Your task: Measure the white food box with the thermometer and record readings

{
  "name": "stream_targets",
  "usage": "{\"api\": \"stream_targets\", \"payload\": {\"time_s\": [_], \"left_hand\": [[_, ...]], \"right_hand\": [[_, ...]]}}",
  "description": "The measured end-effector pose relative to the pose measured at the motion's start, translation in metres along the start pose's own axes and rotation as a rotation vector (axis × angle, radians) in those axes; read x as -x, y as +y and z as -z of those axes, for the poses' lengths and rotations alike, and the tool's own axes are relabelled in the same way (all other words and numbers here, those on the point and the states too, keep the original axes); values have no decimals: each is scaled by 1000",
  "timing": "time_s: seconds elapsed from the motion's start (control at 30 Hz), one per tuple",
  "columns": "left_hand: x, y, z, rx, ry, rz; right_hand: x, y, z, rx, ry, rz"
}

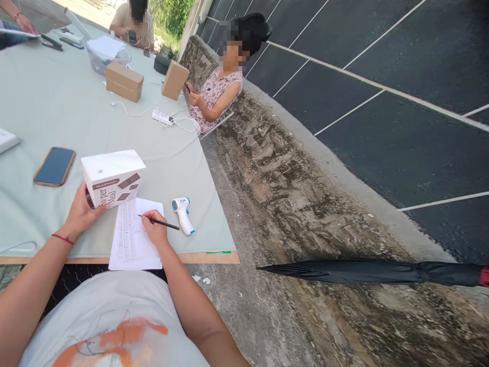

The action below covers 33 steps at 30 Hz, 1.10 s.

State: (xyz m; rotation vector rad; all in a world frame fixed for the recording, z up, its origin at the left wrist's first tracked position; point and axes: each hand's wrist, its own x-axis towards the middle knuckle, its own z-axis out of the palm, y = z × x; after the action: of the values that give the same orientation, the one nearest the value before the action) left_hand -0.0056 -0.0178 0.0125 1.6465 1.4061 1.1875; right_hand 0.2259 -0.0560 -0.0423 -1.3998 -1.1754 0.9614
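My left hand (84, 211) grips the lower left corner of a white box (112, 165) with brown lettering, thumb along its front face. The box stands on the table and covers the top of the paper sheets (126, 244). In my right hand (156, 229) is a black pen (165, 223), its tip at the printed rows of the upper sheet. Just right of that hand lies a white and blue infrared thermometer (184, 216). A phone in a brown case (55, 166) rests to the left of the box.
Across the cloth-covered table (46, 112) stand two cardboard boxes (124, 81), a power strip (162, 118) with cables and a plastic bin (97, 63) of papers. A seated person (217, 99) holds a phone at the right edge; others sit farther back. A folded black umbrella (344, 271) juts in from the right.
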Motion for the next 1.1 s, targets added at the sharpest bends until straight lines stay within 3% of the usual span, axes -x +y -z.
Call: {"api": "stream_targets", "payload": {"time_s": [1.1], "left_hand": [[1, 2, -1, -17, 0, 7]], "right_hand": [[1, 1, 0, 4, -22, 9]]}}
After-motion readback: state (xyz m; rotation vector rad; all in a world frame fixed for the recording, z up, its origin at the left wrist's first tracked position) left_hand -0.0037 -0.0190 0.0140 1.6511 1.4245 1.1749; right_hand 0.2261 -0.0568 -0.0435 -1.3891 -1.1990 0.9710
